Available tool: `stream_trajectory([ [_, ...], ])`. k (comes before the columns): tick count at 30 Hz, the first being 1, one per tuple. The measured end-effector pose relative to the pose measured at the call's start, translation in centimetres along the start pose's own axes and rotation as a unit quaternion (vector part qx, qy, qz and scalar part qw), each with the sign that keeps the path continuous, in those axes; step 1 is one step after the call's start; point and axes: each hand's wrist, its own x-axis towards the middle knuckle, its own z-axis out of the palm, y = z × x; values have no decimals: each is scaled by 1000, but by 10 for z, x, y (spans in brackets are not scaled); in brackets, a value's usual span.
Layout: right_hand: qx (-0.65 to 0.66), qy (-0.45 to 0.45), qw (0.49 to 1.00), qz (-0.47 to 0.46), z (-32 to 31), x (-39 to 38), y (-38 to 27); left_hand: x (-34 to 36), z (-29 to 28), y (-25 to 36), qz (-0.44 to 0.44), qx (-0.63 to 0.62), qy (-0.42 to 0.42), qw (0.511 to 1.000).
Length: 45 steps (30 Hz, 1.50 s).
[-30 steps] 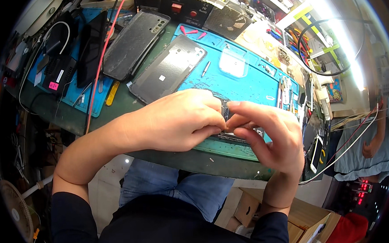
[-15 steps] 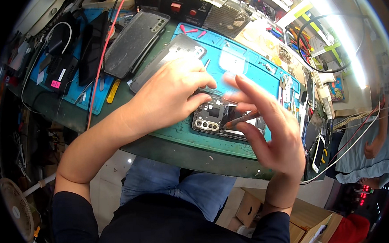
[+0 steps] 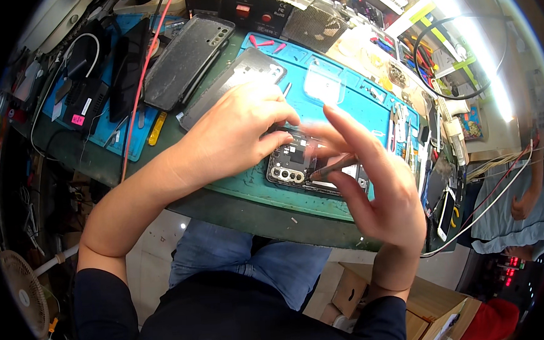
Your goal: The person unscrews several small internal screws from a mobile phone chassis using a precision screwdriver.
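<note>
An opened smartphone (image 3: 295,161) lies on the blue-green work mat, its inside and a row of camera lenses facing up. My left hand (image 3: 242,125) is curled at the phone's far left edge, its thumb touching the frame and its fingers bent beside it. Over the right half of the phone is my right hand (image 3: 383,179), pinching a slim, dark, pointed tool (image 3: 334,167) whose exact kind I cannot make out. Its tip points down near the camera lenses. The index finger is raised, and other fingers are smeared by motion. A detached phone back cover (image 3: 242,73) lies partly behind my left hand.
Further left are a dark phone shell (image 3: 189,60), a yellow-handled tool (image 3: 157,128) and a red cable (image 3: 138,97). A clear plastic tray (image 3: 324,84) sits on the mat (image 3: 267,198). Tools line the right side. Another person's hand (image 3: 523,206) shows at far right.
My right hand's fingers have shifted around the tool, the blurred ones now lower and nearer the phone. My left hand keeps its place at the phone's edge.
</note>
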Motion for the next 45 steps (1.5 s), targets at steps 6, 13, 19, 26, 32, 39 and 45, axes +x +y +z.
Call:
stream_trajectory([
  [6, -51, 9, 999, -7, -1, 2, 1, 1, -2, 2, 18, 9, 9, 1000],
  [13, -60, -36, 997, -31, -7, -2, 6, 0, -1, -1, 6, -5, 2, 1000],
  [19, -7, -41, 999, -9, -14, -3, 12, 1, -3, 2, 8, 2, 3, 1000],
  [26, 109, 301, 943, 93, -1, 13, 65, 6, -6, -4, 2, 177, 126, 976],
  [32, 132, 244, 955, 107, 22, 21, 80, 2, -7, -6, -9, 213, 146, 966],
  [39, 123, 251, 952, 124, 21, 21, 97, 1, -4, -4, -15, 225, 121, 967],
  [45, 118, 261, 951, 116, 19, 21, 94, 3, -6, -3, -8, 204, 130, 970],
])
